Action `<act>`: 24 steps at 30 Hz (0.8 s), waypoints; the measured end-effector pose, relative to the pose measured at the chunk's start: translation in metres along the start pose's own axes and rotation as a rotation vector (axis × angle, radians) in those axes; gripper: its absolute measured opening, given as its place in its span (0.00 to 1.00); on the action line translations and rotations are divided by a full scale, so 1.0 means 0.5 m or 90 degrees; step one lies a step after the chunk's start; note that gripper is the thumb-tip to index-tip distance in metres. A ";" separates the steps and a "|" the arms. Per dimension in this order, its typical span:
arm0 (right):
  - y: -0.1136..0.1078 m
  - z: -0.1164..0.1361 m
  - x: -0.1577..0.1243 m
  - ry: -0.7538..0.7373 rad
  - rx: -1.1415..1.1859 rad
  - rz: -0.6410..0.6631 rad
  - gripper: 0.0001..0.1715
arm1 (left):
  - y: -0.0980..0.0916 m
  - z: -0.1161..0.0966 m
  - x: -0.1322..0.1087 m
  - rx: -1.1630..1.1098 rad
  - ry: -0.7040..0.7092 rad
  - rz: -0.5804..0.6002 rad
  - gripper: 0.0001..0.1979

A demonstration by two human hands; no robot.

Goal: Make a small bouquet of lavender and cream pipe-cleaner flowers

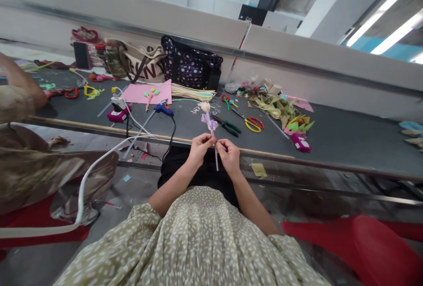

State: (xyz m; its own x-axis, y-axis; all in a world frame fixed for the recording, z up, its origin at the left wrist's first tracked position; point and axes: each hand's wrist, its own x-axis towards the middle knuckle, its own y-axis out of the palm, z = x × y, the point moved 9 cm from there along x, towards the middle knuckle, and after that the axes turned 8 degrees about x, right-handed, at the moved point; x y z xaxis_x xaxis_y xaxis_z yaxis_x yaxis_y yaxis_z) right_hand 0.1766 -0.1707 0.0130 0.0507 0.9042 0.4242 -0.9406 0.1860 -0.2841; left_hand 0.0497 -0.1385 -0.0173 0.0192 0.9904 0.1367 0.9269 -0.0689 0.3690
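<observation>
Containers first: cream lettered tote (150,61) and dark dotted bag (188,63) stand side by side at the back of the table (343,131); contents of both hidden. Left of the tote, a greenish jar (115,62); can't make out what's in it.

Purple craft flower (209,122) is at the table's front edge, above the lap, pale head up, stem end hanging down. Left hand (201,148) pinches the stem; right hand (228,154) has its fingertips closed on it too, just beside the left.

Just beyond: dark-handled pliers (228,126), then red-and-yellow scissors (253,123). Left: blue glue gun (164,109), its black cord over the edge; pink sheet (132,93) behind. Dry leaf pile (276,106) to the right. White cable (109,151) cuts across the near left side, obstructing. Co-worker's arm (24,76) at far left.
</observation>
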 end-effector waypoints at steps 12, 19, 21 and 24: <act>0.041 -0.036 0.007 0.230 0.384 0.137 0.13 | 0.020 0.029 0.000 -0.127 -0.138 0.100 0.16; 0.064 -0.041 -0.004 0.292 0.494 0.200 0.15 | 0.034 0.028 -0.009 -0.179 -0.182 0.128 0.17; 0.068 -0.041 -0.007 0.298 0.516 0.201 0.15 | 0.035 0.028 -0.010 -0.185 -0.183 0.133 0.17; 0.062 -0.039 -0.003 0.274 0.501 0.163 0.16 | 0.035 0.029 -0.008 -0.182 -0.179 0.135 0.15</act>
State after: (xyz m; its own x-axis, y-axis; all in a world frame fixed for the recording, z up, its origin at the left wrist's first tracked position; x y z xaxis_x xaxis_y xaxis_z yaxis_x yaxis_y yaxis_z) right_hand 0.1538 -0.1590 -0.0131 -0.2181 0.9755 0.0287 -0.8889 -0.2107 0.4068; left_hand 0.0712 -0.1421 -0.0247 0.3355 0.9420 -0.0032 0.7513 -0.2655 0.6042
